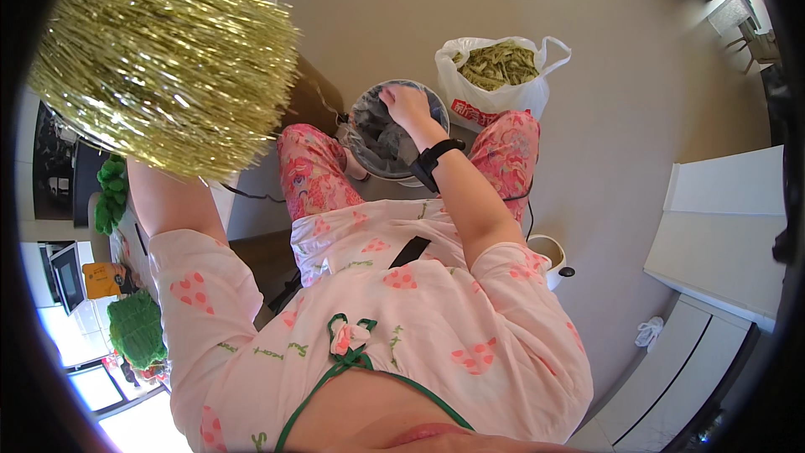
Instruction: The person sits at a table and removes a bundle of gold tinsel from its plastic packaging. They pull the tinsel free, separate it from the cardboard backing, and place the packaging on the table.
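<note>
A large bundle of glittering gold tinsel [170, 63] fills the upper left of the view. My left forearm [176, 201] rises to its underside; my left hand is out of view behind the strands, so its grip does not show. Over a round waste bin [445, 129] between my knees is my right hand [405, 106], its fingers bent and slightly blurred. Whether anything is between those fingers is unclear. Inside the bin are a translucent liner and greyish crumpled material [390, 138].
A white plastic bag [497, 97] of yellow-green strips [500, 66] stands beyond my right knee. Green tufted pieces [112, 192] and a green bundle [135, 330] lie on the table at left. A white pot-like container [550, 258] is by my right elbow, near a dark cord [530, 217].
</note>
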Available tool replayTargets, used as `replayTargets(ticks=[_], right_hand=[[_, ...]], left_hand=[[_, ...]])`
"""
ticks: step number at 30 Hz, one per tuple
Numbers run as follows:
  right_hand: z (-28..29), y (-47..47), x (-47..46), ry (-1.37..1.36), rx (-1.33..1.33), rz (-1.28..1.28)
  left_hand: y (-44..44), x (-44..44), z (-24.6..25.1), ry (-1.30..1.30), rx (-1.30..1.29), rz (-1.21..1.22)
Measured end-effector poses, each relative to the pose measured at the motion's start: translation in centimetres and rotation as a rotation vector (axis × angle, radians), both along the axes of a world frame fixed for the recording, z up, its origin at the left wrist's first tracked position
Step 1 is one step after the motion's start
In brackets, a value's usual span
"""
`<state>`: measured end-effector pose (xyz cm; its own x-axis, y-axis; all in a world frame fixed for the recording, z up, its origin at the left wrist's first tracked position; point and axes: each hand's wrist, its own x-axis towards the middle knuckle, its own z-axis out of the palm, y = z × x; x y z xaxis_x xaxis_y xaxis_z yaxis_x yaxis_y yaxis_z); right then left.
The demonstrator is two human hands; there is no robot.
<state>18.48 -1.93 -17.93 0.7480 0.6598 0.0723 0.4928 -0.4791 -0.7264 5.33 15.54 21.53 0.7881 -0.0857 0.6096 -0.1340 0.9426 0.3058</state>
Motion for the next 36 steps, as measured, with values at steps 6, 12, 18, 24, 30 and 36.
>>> replayTargets(ticks=[6,12,18,24,30,36], right_hand=[[8.9,1.3,0.3,0.3,0.729,0.294],[14.6,1.1,-1.4,0.642,0.966,0.602],[17.4,0.9,-2.0,0.862,1.096,0.688],[19.3,0.7,-3.5,0.722,1.004,0.504],[18.2,1.3,-3.1,0.706,0.906,0.332],[11.4,2.2,-2.9,0.718,0.783,0.204]], left_hand=[[-0.7,-0.5,-0.6,-0.001,-0.001,-0.012],[-1.1,-0.5,-0.8,-0.002,0.0,-0.019],[-1.2,-0.2,-1.2,0.007,0.003,-0.022],[-1.4,-0.3,-1.7,0.013,0.0,-0.027],[-1.4,-0.1,-1.5,0.014,-0.002,-0.025],[-1.0,0.0,-0.6,0.033,0.002,-0.025]])
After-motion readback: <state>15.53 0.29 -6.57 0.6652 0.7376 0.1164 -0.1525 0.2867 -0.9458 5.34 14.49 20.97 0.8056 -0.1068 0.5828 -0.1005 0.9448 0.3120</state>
